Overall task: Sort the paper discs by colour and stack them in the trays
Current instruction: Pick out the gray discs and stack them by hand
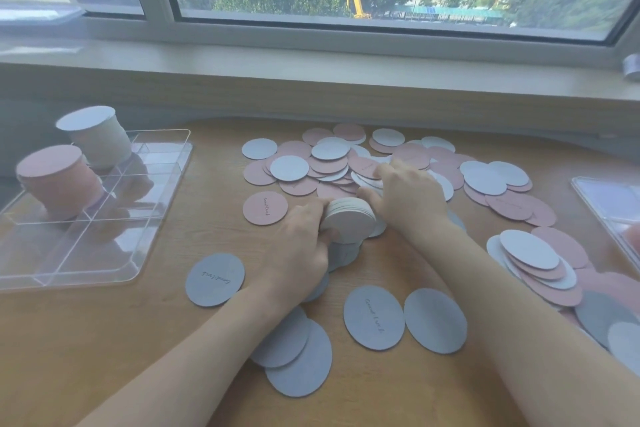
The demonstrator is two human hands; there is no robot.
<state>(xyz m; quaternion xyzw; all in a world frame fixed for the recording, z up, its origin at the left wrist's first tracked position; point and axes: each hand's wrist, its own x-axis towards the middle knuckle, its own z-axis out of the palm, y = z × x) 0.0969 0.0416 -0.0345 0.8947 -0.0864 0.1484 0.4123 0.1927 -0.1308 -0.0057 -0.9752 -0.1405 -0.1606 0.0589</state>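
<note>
Several pink and pale blue-grey paper discs [377, 163] lie scattered over the wooden table. My left hand [300, 239] grips a short stack of pale discs [349, 220] at the table's middle. My right hand [407, 196] rests on the far side of that stack, its fingers spread over loose discs in the pile. A clear divided tray [104, 239] stands at the left; it holds a tall pink stack [57, 180] and a tall pale stack [97, 137]. More pale discs [374, 317] lie near the front edge.
A second clear tray [609, 208] sits at the right edge, partly out of view. A windowsill and window run along the back. Bare wood shows at the front left of the table [104, 340]. A small roll-like object [632, 66] stands on the sill at far right.
</note>
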